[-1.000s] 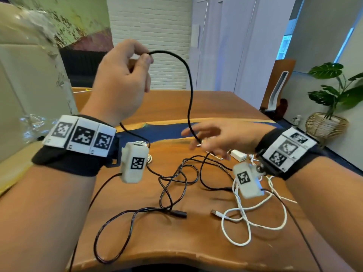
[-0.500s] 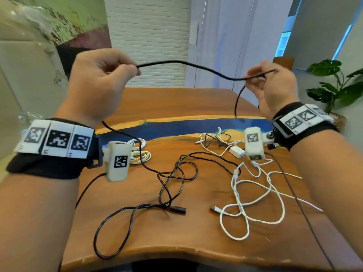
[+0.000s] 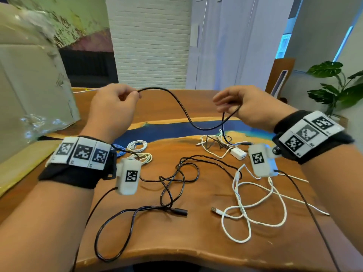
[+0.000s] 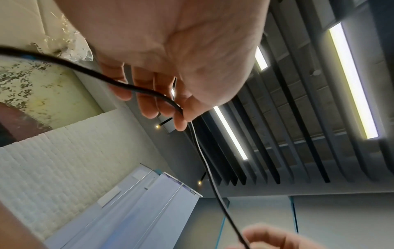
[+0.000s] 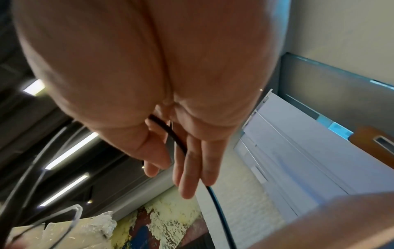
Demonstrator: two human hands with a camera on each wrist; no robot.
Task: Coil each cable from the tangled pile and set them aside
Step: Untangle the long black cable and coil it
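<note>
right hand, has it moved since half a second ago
Yes. The right hand has come down: it was up against the pale wall panels, and now sits level with the far edge of the wooden table, the black cable sagging from it.

Place: an office or studio meeting space, as I see it from my seat.
Table: I sit at a live-edge wooden table [image 3: 196, 242] with a blue resin strip running across it.
Walls: white painted brick [image 3: 149, 42] ahead, pale floor-to-ceiling panels beside it.
Ceiling: dark slats with long strip lights [image 4: 351, 80] overhead.
Corner: a potted plant [image 3: 334, 83] to my right.
</note>
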